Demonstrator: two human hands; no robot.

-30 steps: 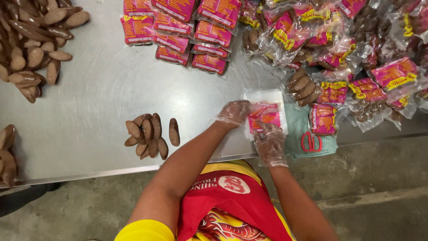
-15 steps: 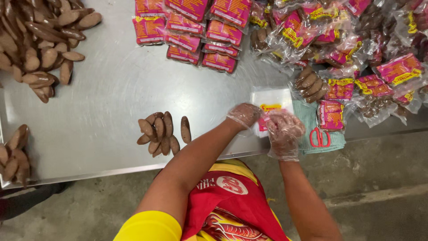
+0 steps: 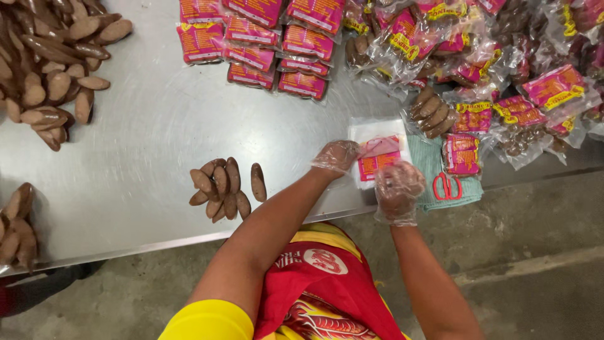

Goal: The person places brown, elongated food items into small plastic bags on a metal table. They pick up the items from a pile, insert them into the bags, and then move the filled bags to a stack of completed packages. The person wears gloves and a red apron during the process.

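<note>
Both my hands wear thin clear plastic gloves. My left hand (image 3: 336, 156) rests at the left edge of a clear empty bag with a pink label (image 3: 379, 151), which lies flat near the front edge of the steel table (image 3: 145, 132). My right hand (image 3: 397, 191) is curled at the bag's near right corner and seems to pinch it. A small pile of brown oblong pieces (image 3: 221, 187) lies on the table left of my left arm.
Stacked pink sealed packs (image 3: 264, 44) sit at the back middle. A heap of filled clear bags (image 3: 497, 69) covers the right side. Red scissors (image 3: 447, 187) lie on a green cloth (image 3: 434, 170). More brown pieces (image 3: 50, 69) are piled far left.
The camera view has shifted slightly. My right hand has drawn back from over the bag to its near right corner. My left hand stays at the bag's left edge.
</note>
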